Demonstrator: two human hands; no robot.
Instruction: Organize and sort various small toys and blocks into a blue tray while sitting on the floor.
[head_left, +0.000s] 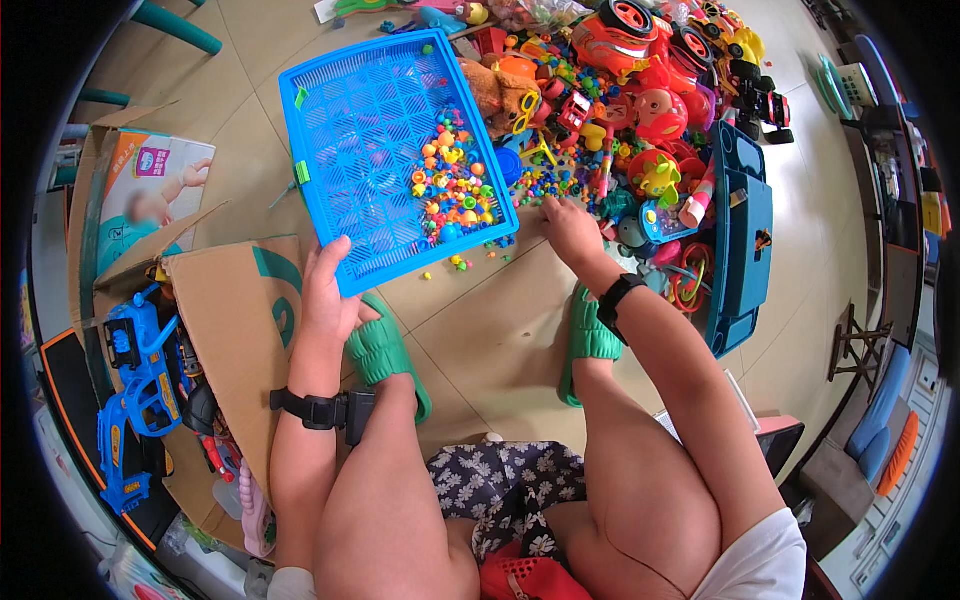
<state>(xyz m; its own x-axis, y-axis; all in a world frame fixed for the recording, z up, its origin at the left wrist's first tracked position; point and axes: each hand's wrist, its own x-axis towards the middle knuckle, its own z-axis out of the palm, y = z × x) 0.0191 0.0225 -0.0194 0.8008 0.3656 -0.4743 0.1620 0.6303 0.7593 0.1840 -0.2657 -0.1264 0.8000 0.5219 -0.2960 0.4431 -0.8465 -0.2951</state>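
My left hand (330, 289) grips the near-left corner of a blue plastic basket (352, 157), thumb over the rim. The basket is tilted, and small colourful plastic pieces (454, 184) have gathered along its right side. To the right of it, my right hand (570, 229) reaches down to the floor at the near edge of a spread of tiny coloured pieces (551, 184). Its fingers are bent together, and whether anything is between them is hidden. A round blue lid (508, 166) lies between the basket and these pieces.
Beyond my right hand is a toy heap with a brown plush toy (487, 94), a red toy car (619, 45) and a teal plastic tray (742, 240). On the left, an open cardboard box (232, 322) holds a blue toy excavator (146, 367). My green slippers (382, 345) rest on floor tiles.
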